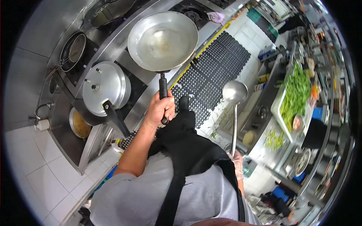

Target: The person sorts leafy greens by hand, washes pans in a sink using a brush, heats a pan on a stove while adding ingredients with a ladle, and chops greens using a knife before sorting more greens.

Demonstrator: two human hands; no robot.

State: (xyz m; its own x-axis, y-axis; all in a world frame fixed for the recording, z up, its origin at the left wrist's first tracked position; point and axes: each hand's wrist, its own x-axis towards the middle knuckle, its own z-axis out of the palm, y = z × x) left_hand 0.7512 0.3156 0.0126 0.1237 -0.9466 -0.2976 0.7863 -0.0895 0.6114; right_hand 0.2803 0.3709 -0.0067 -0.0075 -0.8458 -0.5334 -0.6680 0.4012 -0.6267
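Observation:
My left hand [161, 109] is closed round the black handle of a metal frying pan [163, 41], held up over the edge of the stove. The pan's inside is shiny, with a brownish patch in the middle. On the right, my right hand [236, 164], in a clear glove, grips the lower end of a long-handled metal ladle [235, 92], its round bowl pointing up and away from me. A lidded pressure cooker [106, 87] with a black handle sits on the stove, left of my left hand.
A white tray of leafy greens [296, 98] rests on the right counter. Black perforated mats [215, 67] cover the floor between stove and counter. At the left are a sink with a pan [80, 122] and a faucet [42, 106]. A pink cloth [216, 17] lies on the stove edge.

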